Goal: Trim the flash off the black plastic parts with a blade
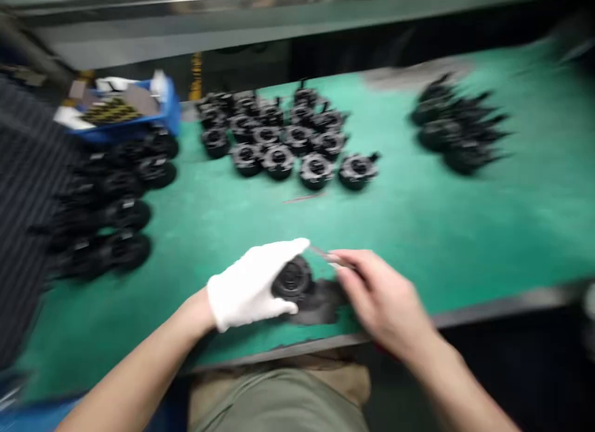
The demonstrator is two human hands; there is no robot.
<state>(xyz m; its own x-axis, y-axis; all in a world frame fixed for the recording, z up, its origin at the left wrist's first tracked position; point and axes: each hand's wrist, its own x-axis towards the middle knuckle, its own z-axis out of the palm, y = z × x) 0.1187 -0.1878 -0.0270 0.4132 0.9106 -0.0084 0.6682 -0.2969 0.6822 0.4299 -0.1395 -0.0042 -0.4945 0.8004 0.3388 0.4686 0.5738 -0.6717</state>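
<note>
We log one part in hand and three groups of like parts laid out on the bench. Our subject's left hand (248, 286), in a white cotton glove, curls around a black round part (292, 278), holding it against the green bench mat (418, 233) near the near edge. The bare right hand (381, 299) sits just beside that part, fingers closed narrowly on a slim metal tool (328, 256), whose tip points toward the part.

Ahead of the hands stands a block of black parts (279, 134) in rough rows. A second group (458, 125) lies well beyond the right hand, and a third (111, 196) lies beyond the left hand, below a blue crate (125, 113). A thin metal strip (304, 198) lies on the mat between the hands and the central block.

We cannot tell how many parts are finished or left: the groups look alike, and motion blur hides any difference. The glove covers much of the held part, and the tool's tip is smeared. A dark patch (320, 302) below the right hand is unclear, and the crate's contents are hard to make out.
</note>
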